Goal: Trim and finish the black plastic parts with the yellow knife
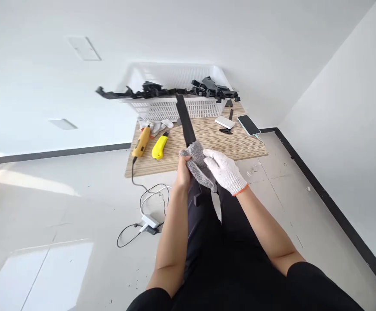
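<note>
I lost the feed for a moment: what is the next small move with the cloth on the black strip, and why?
Probably slide the cloth up the strip toward the basket. The cloth is wrapped round the strip's near part, with the bare left hand and the gloved right hand both on it. The strip's far length, over the table, is uncovered.

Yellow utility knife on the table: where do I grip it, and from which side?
Probably best to grip the yellow utility knife across its broad yellow body, from above at the near edge of the table. It lies flat, dark narrow end toward the white basket.
</note>
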Demonstrator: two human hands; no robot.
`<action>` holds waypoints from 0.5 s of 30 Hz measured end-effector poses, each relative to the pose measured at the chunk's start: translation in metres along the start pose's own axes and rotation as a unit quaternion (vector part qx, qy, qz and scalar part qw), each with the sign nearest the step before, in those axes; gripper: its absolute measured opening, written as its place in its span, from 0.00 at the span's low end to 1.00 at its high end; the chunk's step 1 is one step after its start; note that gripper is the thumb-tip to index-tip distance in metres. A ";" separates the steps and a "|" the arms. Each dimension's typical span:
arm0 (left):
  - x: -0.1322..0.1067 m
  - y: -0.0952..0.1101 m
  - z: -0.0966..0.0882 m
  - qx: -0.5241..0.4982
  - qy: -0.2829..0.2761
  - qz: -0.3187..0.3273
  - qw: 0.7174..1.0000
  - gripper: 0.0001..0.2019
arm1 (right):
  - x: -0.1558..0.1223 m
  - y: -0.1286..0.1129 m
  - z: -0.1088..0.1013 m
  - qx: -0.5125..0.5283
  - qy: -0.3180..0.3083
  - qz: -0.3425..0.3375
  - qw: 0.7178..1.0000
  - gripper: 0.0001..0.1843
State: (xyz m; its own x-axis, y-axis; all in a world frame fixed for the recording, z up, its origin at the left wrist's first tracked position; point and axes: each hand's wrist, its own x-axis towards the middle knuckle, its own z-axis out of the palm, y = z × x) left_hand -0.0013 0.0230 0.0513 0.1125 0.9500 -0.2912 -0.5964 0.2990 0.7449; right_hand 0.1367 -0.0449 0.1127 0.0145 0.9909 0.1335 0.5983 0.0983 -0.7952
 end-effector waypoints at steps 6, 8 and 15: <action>-0.065 -0.002 0.021 -0.038 0.005 0.002 0.999 0.10 | -0.032 -0.002 0.014 -0.025 -0.002 0.010 1.000 0.31; -0.070 0.005 0.028 -0.054 -0.006 0.021 0.998 0.10 | -0.037 -0.009 0.015 -0.002 0.017 0.000 1.000 0.34; -0.066 0.026 0.035 -0.126 -0.058 0.019 0.990 0.13 | -0.015 -0.013 0.016 0.133 0.065 0.026 0.989 0.34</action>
State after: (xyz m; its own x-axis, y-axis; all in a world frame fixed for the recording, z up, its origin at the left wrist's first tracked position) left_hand 0.0036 -0.0282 0.1111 0.1686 0.9684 -0.1840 -0.7791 0.2453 0.5770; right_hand 0.1162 -0.0591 0.1113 0.1528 0.9770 0.1485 0.3621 0.0844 -0.9283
